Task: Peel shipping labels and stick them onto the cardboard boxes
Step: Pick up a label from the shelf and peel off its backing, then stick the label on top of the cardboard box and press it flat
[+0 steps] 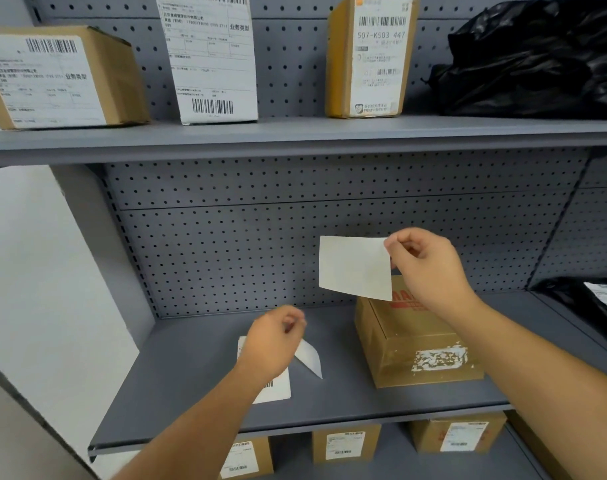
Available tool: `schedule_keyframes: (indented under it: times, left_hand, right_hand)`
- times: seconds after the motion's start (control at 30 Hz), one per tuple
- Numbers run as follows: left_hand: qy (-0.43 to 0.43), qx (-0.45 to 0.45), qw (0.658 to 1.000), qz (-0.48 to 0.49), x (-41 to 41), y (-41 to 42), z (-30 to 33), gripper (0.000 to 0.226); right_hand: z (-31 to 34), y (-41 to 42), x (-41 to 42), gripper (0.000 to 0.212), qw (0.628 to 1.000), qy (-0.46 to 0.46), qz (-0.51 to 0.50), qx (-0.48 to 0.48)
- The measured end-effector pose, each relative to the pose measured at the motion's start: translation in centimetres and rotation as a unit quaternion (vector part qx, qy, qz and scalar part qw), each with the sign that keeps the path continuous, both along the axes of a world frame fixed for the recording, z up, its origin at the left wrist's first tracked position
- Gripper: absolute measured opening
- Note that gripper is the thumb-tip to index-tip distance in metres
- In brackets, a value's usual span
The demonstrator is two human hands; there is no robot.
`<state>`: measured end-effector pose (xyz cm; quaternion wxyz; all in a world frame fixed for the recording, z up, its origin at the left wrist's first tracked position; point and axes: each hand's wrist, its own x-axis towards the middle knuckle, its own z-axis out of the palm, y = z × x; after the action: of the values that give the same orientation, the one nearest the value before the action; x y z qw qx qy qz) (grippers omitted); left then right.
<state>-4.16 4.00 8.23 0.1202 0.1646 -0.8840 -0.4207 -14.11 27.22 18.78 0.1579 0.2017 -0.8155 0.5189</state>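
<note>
My right hand (427, 268) pinches the upper right corner of a white label (354, 266) and holds it in the air, its blank side toward me, above a cardboard box (413, 344) on the middle shelf. That box has red print on top and a torn white patch on its front. My left hand (272, 339) hovers low over the shelf with its fingers curled; a white paper strip (310, 358) sticks out beside it, and whether the hand grips it is unclear. A printed label sheet (278, 388) lies flat under the left wrist.
The grey shelf board (191, 386) has a pegboard back. The upper shelf carries labelled boxes (63, 77), (212, 60), (371, 57) and a black plastic bag (537, 60). Labelled boxes (345, 443) stand on the lower shelf. Another black parcel (589, 299) lies at the far right.
</note>
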Motion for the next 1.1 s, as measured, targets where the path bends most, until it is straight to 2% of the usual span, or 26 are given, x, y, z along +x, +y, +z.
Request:
schedule_keyframes:
  times: [0.1, 0.2, 0.3, 0.4, 0.5, 0.67, 0.8, 0.9, 1.0, 1.1]
  left_hand:
    - [0.044, 0.193, 0.980, -0.016, -0.7, 2.4, 3.2, 0.013]
    - [0.050, 0.371, 0.927, -0.031, -1.8, 3.8, 5.5, 0.015]
    - [0.047, 0.464, 0.884, -0.041, -2.6, 4.4, 6.4, 0.032]
    - [0.054, 0.519, 0.852, -0.050, -3.1, 4.7, 6.5, 0.040]
    - [0.044, 0.534, 0.843, -0.050, -3.5, 4.9, 6.6, 0.038]
    - [0.027, 0.497, 0.866, -0.034, -3.6, 5.3, 6.3, 0.027]
    - [0.035, 0.470, 0.882, -0.018, -3.6, 5.7, 5.9, 0.025]
    - [0.041, 0.459, 0.888, -0.017, -3.9, 6.1, 5.6, 0.023]
    - [0.031, 0.445, 0.895, -0.017, -4.2, 6.8, 5.8, 0.021]
    - [0.016, 0.438, 0.898, -0.032, -4.6, 7.6, 6.0, 0.021]
  right_hand:
    - [-0.4, -0.1, 0.6, 0.015, 1.000, 0.014, 0.012, 0.021]
    - [-1.0, -0.3, 1.3, 0.012, 0.994, 0.093, 0.025, 0.059]
    - [-1.6, -0.5, 2.3, 0.007, 0.970, 0.199, 0.044, 0.132]
    - [-2.2, -0.6, 3.0, 0.014, 0.945, 0.253, 0.081, 0.193]
    - [-2.8, -0.7, 3.6, 0.019, 0.920, 0.280, 0.125, 0.244]
    - [-3.5, -0.5, 4.4, 0.022, 0.887, 0.297, 0.177, 0.306]
    - [-3.9, 0.1, 4.5, 0.030, 0.896, 0.252, 0.203, 0.303]
    - [-3.9, 0.9, 3.8, 0.023, 0.934, 0.212, 0.150, 0.244]
    - [-3.1, 2.1, 2.4, 0.008, 0.986, 0.095, 0.035, 0.131]
    - [-2.5, 3.6, 0.5, 0.010, 0.994, -0.081, -0.009, 0.067]
